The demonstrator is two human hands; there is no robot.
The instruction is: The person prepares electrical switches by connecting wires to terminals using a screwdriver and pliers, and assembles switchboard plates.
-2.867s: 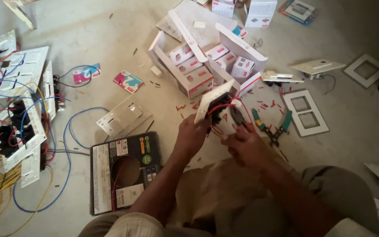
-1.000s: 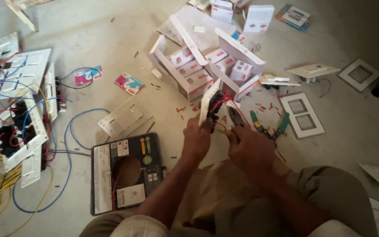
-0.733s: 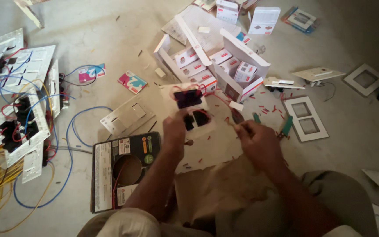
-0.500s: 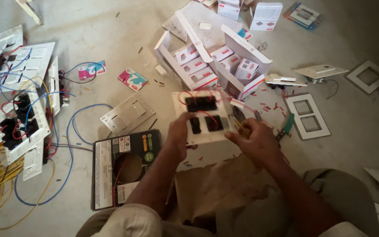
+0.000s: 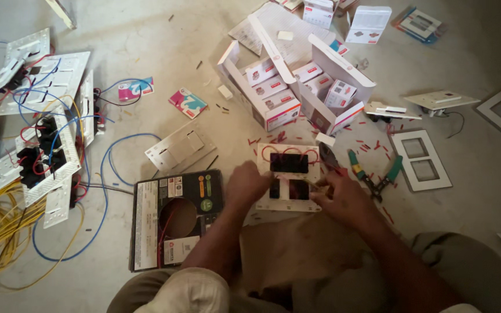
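- The switch plate (image 5: 288,177) lay back side up on the floor just ahead of the person's knees, its dark modules and red wires showing; both hands were at it.
- The left hand (image 5: 247,185) grasped the plate's left edge, fingers curled over it.
- The right hand (image 5: 340,197) pinched at the plate's right edge near a red wire; whether it held anything else I could not tell.
- Green-handled pliers (image 5: 372,174) lay just right of the plate; an open carton of small boxes (image 5: 297,87) stood beyond; a black box (image 5: 172,217) lay to the left.
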